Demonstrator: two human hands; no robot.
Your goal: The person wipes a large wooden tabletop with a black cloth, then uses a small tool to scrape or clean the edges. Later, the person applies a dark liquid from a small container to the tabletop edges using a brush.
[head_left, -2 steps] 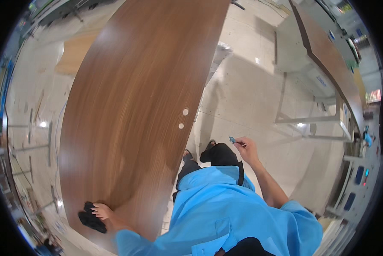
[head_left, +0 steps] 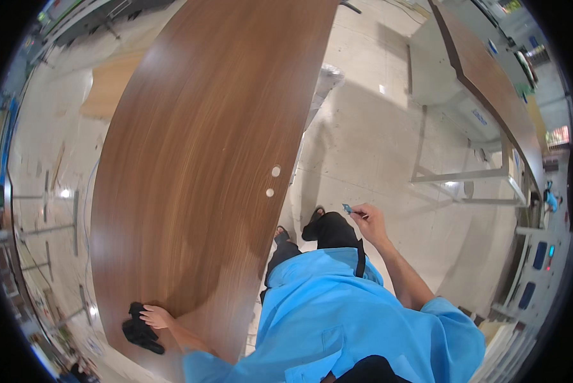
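My left hand (head_left: 157, 316) rests on a crumpled black cloth (head_left: 140, 332), its fingers lying over the cloth's right side. The cloth lies on the brown wood-grain tabletop (head_left: 210, 115), close to the near left edge. Out over the floor to the right of the table, my right hand (head_left: 368, 221) pinches a small blue tool with a pale, pointed tip (head_left: 346, 208). Its exact kind is too small to make out. Two round holes (head_left: 275, 171) go through the tabletop by its right edge.
A second brown-topped table with a pale frame (head_left: 484, 96) stands at the right. Clear plastic sheeting (head_left: 325, 86) shows beside my table's right edge. A light wooden panel (head_left: 111, 86) and metal frame bars (head_left: 76, 220) lie to the left.
The view has shifted slightly. My left hand and the black cloth appear a little farther right in the picture; my right hand keeps its hold on the blue tool.
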